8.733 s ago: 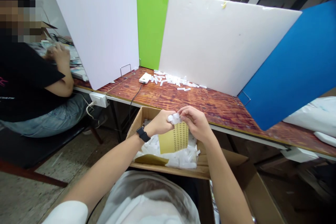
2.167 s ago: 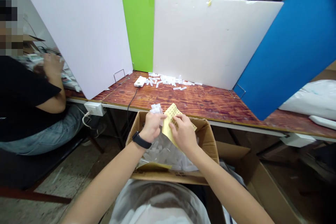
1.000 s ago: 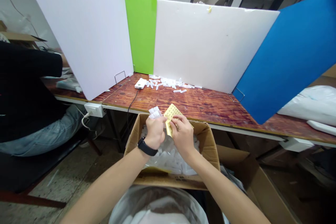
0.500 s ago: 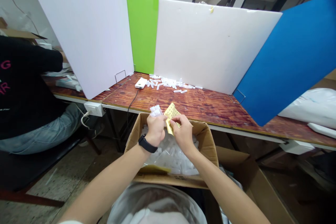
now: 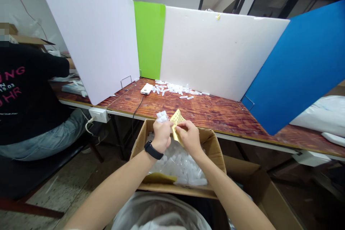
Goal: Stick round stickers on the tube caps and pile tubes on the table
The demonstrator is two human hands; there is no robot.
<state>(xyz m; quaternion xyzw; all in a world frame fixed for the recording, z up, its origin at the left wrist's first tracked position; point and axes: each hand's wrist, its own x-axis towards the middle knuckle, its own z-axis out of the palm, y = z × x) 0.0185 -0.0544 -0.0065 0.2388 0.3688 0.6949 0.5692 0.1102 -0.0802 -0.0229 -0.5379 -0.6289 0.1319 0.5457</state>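
My left hand (image 5: pixel 162 134) is closed around a bunch of small white plastic pieces (image 5: pixel 162 116), whose ends stick out past the fingers. A yellow sticker sheet (image 5: pixel 177 118) with rows of small round marks stands between my two hands. My right hand (image 5: pixel 188 136) pinches this sheet at its lower right side, and the left fingertips touch its left edge. Both hands are above an open cardboard box (image 5: pixel 215 151) filled with translucent white plastic pieces (image 5: pixel 185 169) and clear bags.
On the wooden table (image 5: pixel 215 111) lie a pile of white pieces (image 5: pixel 175 89) and a white device (image 5: pixel 146 88) with a cable. White, green and blue panels (image 5: pixel 299 64) stand around it. A person in a black shirt (image 5: pixel 29 90) sits at the left.
The camera view has shifted slightly, so the scene sits a little lower. My hands keep nearly the same hold on the sheet and the white pieces.
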